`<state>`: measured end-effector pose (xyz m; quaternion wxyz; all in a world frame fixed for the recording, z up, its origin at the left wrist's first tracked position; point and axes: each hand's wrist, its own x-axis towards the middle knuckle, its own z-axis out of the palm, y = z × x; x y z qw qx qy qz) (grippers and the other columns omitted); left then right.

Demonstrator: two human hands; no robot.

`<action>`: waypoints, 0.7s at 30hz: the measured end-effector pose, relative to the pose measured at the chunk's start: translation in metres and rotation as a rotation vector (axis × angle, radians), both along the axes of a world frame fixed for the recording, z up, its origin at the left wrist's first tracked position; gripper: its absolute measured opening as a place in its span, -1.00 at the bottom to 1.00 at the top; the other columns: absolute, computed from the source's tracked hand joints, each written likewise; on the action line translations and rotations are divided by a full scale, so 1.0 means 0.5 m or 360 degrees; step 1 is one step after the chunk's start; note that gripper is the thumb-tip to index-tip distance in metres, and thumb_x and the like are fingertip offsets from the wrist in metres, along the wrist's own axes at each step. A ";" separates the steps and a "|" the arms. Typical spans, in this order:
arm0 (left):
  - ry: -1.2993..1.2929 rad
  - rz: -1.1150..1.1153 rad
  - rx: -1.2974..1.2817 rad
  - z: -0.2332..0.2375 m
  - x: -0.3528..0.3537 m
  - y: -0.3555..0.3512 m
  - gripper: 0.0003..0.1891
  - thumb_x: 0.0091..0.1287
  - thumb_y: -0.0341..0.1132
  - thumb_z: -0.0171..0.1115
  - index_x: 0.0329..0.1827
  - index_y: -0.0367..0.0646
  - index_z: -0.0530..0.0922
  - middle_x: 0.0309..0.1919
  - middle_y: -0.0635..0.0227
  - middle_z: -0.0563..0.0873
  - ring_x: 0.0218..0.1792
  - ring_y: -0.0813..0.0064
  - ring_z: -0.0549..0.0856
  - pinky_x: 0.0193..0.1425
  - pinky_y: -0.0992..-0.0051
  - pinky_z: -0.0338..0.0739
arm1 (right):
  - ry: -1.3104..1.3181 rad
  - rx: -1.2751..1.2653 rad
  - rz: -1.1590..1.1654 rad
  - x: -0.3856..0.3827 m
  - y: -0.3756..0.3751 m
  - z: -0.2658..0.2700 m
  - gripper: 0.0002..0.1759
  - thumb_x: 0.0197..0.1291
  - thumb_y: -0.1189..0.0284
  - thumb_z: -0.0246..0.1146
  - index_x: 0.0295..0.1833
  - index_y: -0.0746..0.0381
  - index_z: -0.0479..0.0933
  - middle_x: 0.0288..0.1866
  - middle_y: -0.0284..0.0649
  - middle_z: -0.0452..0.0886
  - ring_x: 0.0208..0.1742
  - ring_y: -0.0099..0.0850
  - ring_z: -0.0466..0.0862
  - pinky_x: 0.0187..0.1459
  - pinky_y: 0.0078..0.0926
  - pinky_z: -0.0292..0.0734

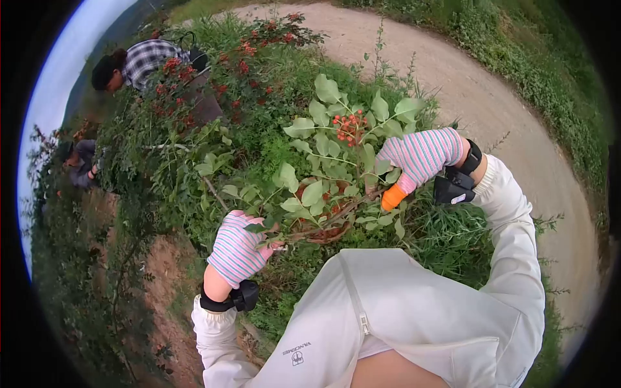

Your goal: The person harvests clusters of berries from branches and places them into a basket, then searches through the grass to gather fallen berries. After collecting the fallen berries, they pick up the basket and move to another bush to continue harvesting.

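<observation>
A: Item one, the hands?

B: Left hand [240, 249], one, in a pink, white and grey-blue striped glove; its fingers were closed on the leafy branch [349, 209], near the lower left end. Right hand [424, 158], one, in a matching glove with an orange thumb tip; its fingers were bent in among the leaves, beside the upper right part of that branch. Their tips were partly hidden, so I could not tell whether they gripped it

A: Item two, the branch itself?

B: Located between the hands, in front of the wearer's chest. Broad green leaves; one red berry cluster [350, 128], upright above the branch and to the left of the right hand. Behind the lower leaves, a brown curved thing [326, 237] with red bits showing; mostly covered, kind not clear

A: Worn articles?

B: White jacket [414, 284], zipped, with small lettering upside down in the view. Black wrist straps, two: left strap [231, 297] and right strap [460, 174], each with a dark block attached

A: Surroundings?

B: Red-berried bushes [242, 68] at the upper left; a person in a checked shirt [152, 61] and dark cap, bent over beside them; a second person in dark clothing [82, 165] at the far left, partly hidden by foliage. Pale dirt road [479, 77], curving along the upper right; reddish bare soil [165, 271] at the lower left
</observation>
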<state>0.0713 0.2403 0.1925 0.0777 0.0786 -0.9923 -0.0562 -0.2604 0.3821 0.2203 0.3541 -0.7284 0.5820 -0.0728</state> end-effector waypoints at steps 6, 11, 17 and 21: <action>0.0839 0.0579 -0.0352 0.040 -0.030 0.117 -0.74 0.03 -0.45 0.27 -0.18 -0.25 0.58 -0.23 0.24 0.66 -0.17 0.21 0.60 0.05 0.28 0.42 | -0.0246 -0.0006 0.0121 -0.030 -0.012 -0.011 -0.46 -0.06 0.08 0.40 -0.23 0.35 0.48 -0.63 -0.29 0.43 -0.57 -0.57 0.37 -0.53 -0.47 0.32; 0.1239 0.0769 0.0349 -0.046 -0.225 0.243 -0.66 0.20 -0.38 0.16 0.03 -0.32 0.47 -0.20 0.04 0.63 -0.17 0.06 0.60 0.02 0.30 0.46 | -0.0328 0.0139 0.0142 -0.039 -0.007 -0.039 -0.49 -0.04 0.14 0.38 -0.19 0.36 0.47 -0.59 -0.27 0.48 -0.55 -0.55 0.43 -0.50 -0.48 0.36; 0.1260 0.1003 0.0410 -0.118 -0.285 0.280 -0.81 0.22 -0.39 0.16 -0.19 -0.34 0.54 -0.44 0.07 0.64 -0.45 0.20 0.65 -0.33 0.39 0.51 | -0.0423 0.0490 -0.0020 -0.019 0.041 -0.047 -0.31 -0.06 0.26 0.36 0.16 0.40 0.34 -0.15 -0.12 0.60 -0.18 -0.50 0.56 -0.12 -0.49 0.48; 0.1217 0.1316 0.0869 -0.105 -0.247 0.297 -0.79 0.28 -0.32 0.11 -0.28 -0.35 0.54 -0.64 0.17 0.57 -0.60 0.29 0.57 -0.44 0.46 0.45 | -0.1127 0.0271 -0.0145 -0.067 0.039 -0.062 -0.34 0.07 0.14 0.25 0.19 0.34 0.35 -0.01 -0.21 0.55 -0.03 -0.55 0.52 0.05 -0.54 0.41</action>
